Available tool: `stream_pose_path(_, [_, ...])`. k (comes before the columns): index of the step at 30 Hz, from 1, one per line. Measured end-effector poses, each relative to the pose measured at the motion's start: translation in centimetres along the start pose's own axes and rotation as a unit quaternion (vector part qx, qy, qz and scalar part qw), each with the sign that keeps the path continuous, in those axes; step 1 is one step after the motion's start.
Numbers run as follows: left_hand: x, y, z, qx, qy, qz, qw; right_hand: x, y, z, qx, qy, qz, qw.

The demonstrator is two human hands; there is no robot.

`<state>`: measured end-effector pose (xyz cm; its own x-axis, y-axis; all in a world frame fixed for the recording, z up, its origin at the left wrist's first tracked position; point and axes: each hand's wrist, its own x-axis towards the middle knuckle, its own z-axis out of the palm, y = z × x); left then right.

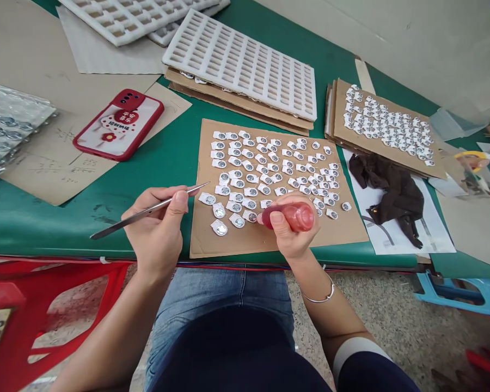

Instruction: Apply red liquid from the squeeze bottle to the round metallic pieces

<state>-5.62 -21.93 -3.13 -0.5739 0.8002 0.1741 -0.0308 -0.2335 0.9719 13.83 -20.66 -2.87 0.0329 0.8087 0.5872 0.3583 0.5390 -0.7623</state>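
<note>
My left hand (159,223) pinches a pair of metal tweezers (134,218), their tips pointing right over the left edge of a cardboard sheet (253,245). Wrapped round a small red squeeze bottle (296,216) is my right hand (296,237). The bottle lies tilted, with its nozzle pointing left, close to one of the small round metallic parts on white tabs (250,216). Whether the nozzle touches that part I cannot tell. Many such parts are spread in loose rows across the sheet.
A red-cased phone (118,124) lies left on brown paper. Behind the sheet, a white foam tray (245,62) rests on stacked cardboard. To the right are another loaded cardboard stack (387,125) and a dark cloth (396,190). A clear tray (12,122) sits far left.
</note>
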Motion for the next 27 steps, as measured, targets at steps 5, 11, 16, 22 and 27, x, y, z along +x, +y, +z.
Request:
stream_pose_path(5, [-0.1, 0.1, -0.1, 0.020, 0.001, 0.014, 1.000, 0.3, -0.4, -0.2, 0.076, 0.089, 0.041, 0.992])
stream_pose_path(11, [-0.8, 1.4, 0.5, 0.225, -0.158, 0.103, 0.956, 6.4, -1.4, -1.8, 0.165, 0.115, 0.108, 0.974])
stream_pose_path(16, [-1.2, 0.4, 2.0, 0.275, -0.327, 0.254, 0.868, 10.4, 0.2, -0.5, 0.124, 0.016, 0.105, 0.987])
stream_pose_path(22, [-1.1, -0.7, 2.5, 0.279, -0.355, 0.277, 0.848, 9.2, 2.7, 1.8, 0.091, 0.016, 0.113, 0.989])
stream_pose_path(27, [-1.0, -0.6, 2.6, 0.291, -0.370, 0.299, 0.830, 8.4, 2.4, 1.5, 0.130, -0.013, 0.156, 0.979])
